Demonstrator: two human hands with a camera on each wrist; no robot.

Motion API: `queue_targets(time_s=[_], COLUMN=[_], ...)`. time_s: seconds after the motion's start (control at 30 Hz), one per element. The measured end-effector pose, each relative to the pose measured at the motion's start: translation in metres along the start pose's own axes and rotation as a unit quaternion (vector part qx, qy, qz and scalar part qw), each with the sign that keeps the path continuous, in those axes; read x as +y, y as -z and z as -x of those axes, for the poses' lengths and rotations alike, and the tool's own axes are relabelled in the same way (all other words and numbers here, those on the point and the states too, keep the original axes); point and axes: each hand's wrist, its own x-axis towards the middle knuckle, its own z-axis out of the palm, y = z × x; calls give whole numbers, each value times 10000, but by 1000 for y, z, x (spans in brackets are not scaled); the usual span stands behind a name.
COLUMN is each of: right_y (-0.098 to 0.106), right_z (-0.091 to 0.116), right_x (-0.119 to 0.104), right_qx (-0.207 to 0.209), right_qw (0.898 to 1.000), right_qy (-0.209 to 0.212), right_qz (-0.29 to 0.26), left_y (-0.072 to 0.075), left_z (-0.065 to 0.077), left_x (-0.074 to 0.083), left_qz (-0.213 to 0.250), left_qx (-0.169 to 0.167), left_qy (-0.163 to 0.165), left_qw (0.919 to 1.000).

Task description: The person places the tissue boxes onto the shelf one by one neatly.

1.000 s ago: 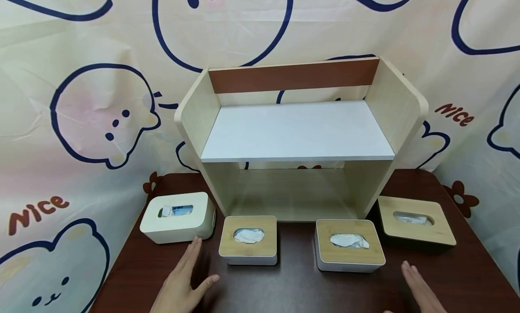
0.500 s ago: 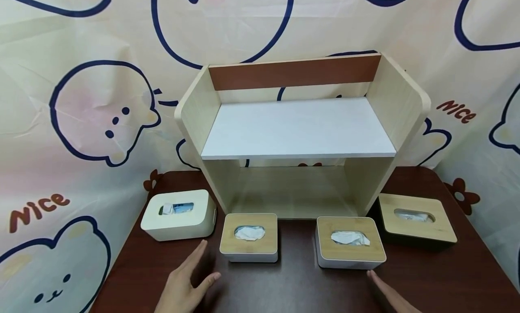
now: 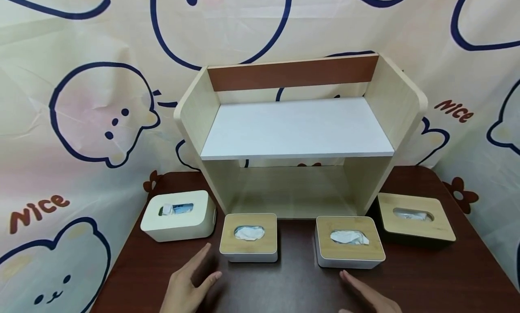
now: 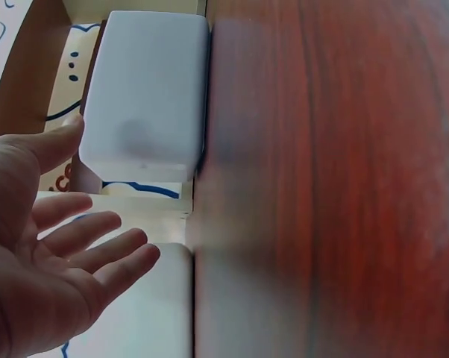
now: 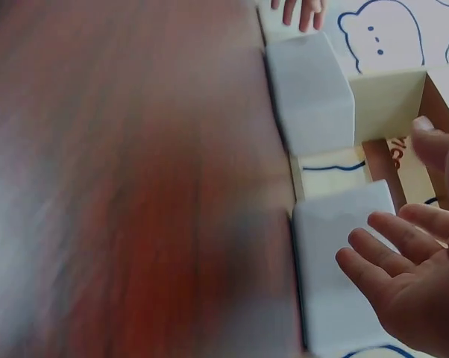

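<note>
My left hand (image 3: 187, 281) is held over the table's front left with its fingers extended and nothing in it. Just beyond its fingertips are a cream tissue box (image 3: 178, 230) and a small white tissue box with a wooden lid (image 3: 248, 251). In the left wrist view the palm and spread fingers (image 4: 127, 246) show against the boxes. My right hand (image 3: 367, 295) also holds nothing, its fingers pointing at the near side of the larger wood-lidded white tissue box (image 3: 351, 254). A dark tissue box with a wooden lid (image 3: 418, 232) sits farther right.
A two-level wooden shelf unit (image 3: 298, 130) with a white middle board stands behind the boxes on the dark brown table (image 3: 296, 290). A cloth printed with bears (image 3: 101, 114) hangs behind and at both sides.
My right hand has swept left, from in front of the dark box to in front of the larger white one. My left hand has shifted slightly right and toward me. The boxes stay put.
</note>
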Motion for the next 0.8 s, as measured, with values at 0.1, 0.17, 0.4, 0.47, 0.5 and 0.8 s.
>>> queue_targets(time_s=[0.1, 0.17, 0.4, 0.47, 0.5, 0.8], right_y=[-16, -21, -37, -42, -45, -64], right_z=[-18, -31, -54, -57, -59, -74], right_x=[-68, -90, -101, -101, -102, -105], right_qx=[664, 592, 448, 635, 711, 1247], right_qw=[9646, 9427, 9372, 9391, 9392, 9425], right_qy=[-2462, -3212, -3439, -3316, -3276, -2890], right_qz=[671, 683, -364, -639, -749, -1120], left_y=[-1, -2, -6, -7, -8, -11], left_z=[0, -1, -3, -4, -4, -4], left_x=[1, 1, 3, 3, 3, 4], left_qz=[135, 248, 506, 564, 599, 745], left_qx=[-3, 8, 101, 105, 97, 171], left_qy=[152, 241, 358, 385, 404, 499], left_qw=[9998, 9994, 9980, 9976, 9973, 9958])
